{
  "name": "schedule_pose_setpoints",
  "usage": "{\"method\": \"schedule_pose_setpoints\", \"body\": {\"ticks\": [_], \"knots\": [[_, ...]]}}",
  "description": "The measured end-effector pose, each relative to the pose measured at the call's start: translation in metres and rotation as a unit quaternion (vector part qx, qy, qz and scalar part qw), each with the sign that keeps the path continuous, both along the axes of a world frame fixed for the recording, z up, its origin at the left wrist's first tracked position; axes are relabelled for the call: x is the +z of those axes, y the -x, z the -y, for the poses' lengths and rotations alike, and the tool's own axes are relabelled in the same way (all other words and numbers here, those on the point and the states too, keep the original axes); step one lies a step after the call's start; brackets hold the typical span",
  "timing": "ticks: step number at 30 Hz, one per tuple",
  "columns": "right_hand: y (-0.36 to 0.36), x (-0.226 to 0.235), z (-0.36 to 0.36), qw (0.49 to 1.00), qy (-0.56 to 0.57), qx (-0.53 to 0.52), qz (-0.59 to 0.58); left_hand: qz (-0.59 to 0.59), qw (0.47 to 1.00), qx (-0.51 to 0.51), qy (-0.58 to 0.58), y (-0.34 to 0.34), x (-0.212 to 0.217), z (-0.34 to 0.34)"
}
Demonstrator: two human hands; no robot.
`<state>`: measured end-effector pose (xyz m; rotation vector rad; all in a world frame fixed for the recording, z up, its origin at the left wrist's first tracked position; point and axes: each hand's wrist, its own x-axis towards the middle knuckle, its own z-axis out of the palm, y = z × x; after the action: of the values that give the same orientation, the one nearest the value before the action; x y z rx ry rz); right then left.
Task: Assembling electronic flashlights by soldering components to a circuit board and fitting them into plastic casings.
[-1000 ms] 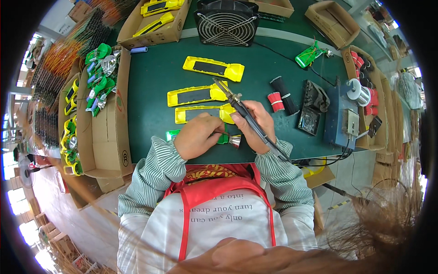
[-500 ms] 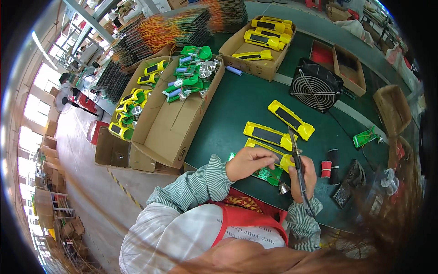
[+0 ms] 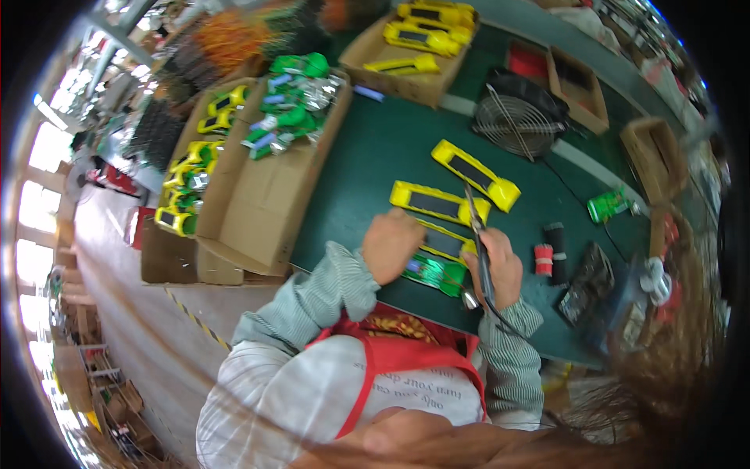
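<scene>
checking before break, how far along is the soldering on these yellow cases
Done is hard to judge: finished-looking yellow cases fill a box at the back. In hand: the right hand holds a soldering iron while the left hand steadies a green board. Left: three yellow cases lie on the mat.

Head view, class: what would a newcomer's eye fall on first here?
Bright yellow cases lie on the green table just beyond the hands. The right hand grips a soldering iron while the left hand rests by a green circuit board. A round fan stands farther back.
</scene>
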<state>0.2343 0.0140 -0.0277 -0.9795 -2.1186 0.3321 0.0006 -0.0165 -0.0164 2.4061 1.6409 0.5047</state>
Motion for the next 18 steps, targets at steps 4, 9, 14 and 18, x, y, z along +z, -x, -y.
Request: {"method": "schedule_pose_setpoints", "body": {"ticks": [4, 9, 14, 18], "knots": [[0.001, 0.007, 0.002, 1.000, 0.004, 0.017, -0.008, 0.069, 0.996, -0.049, 0.013, 0.010, 0.006, -0.002], [-0.011, 0.014, 0.010, 0.998, 0.038, 0.011, -0.041, 0.127, 0.987, -0.061, 0.082, 0.011, 0.016, -0.004], [-0.021, 0.025, 0.016, 0.983, 0.117, 0.034, -0.137, 0.055, 0.996, -0.044, 0.055, 0.009, 0.024, 0.000], [-0.028, 0.050, 0.024, 0.930, 0.300, 0.012, -0.212, 0.008, 0.997, -0.044, 0.060, 0.015, 0.024, -0.002]]}}
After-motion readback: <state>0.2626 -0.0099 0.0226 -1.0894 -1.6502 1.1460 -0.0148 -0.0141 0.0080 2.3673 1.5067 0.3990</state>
